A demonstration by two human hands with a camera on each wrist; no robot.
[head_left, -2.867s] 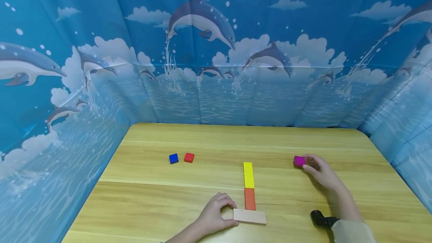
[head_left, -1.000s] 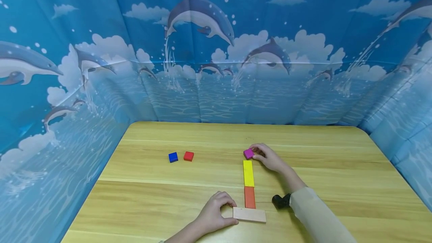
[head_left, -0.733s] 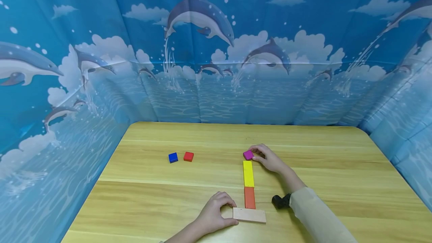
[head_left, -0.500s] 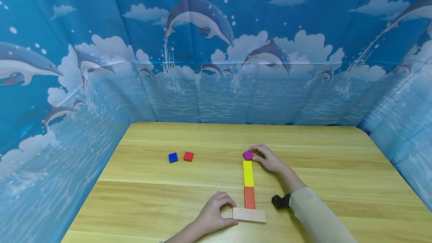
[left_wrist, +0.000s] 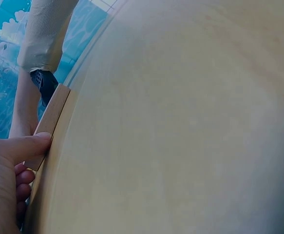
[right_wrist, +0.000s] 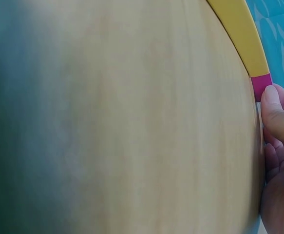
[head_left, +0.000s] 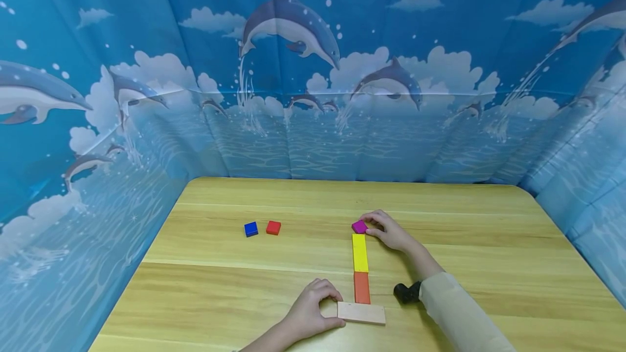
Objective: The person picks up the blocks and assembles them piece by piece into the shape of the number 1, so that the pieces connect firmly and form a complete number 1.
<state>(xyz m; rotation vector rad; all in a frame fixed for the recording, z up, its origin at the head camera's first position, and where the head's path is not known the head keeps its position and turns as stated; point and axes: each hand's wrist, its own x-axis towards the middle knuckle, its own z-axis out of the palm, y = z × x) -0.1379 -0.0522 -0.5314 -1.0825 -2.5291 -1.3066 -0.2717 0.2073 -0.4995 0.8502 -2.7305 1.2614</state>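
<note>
At the near side of the table, my left hand [head_left: 313,311] grips the left end of a plain wooden block [head_left: 362,313], thumb on the front edge. An orange block [head_left: 362,288] runs away from its middle, and a long yellow block [head_left: 360,253] continues that line. Just past the yellow block's far end lies a purple block [head_left: 359,226], turned a little askew. My right hand [head_left: 388,231] pinches it between thumb and fingers from the right. In the right wrist view the purple block [right_wrist: 262,87] appears right against the yellow one [right_wrist: 244,34].
A blue block [head_left: 251,229] and a red block [head_left: 273,227] lie apart at the left on the wooden table [head_left: 205,287]. A black device [head_left: 407,292] sits at the right wrist. A dolphin-printed curtain [head_left: 313,124] stands behind the table.
My right hand has carried the purple block leftward from the table's right side to the yellow block's far end, then nudged it slightly nearer. My left hand keeps its place on the wooden block.
</note>
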